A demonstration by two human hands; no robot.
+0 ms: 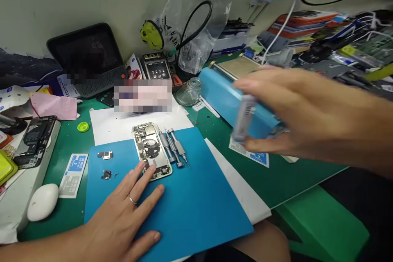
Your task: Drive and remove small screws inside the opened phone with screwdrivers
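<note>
My left hand (127, 208) lies with its fingers spread over the blue mat (196, 196). Two of its fingertips rest on the lower end of an opened phone (152, 147), whose boards and inner parts are exposed. Several small screwdrivers (173, 147) lie along the phone's right side. Off to the right, above the table, my right hand (294, 110) pinches a small greyish oblong piece (245, 118) between thumb and fingers; motion blurs it, so its kind is unclear. Left of the phone are a small metal part (106, 155) and a small dark component (106, 175).
A blue box-shaped device (221, 94) stands behind the right hand, beside a glass jar (190, 90). White mouse (43, 202), printed card (73, 176) and green cap (82, 127) are on the left. Stacked boxes (301, 24) and cables crowd the back right.
</note>
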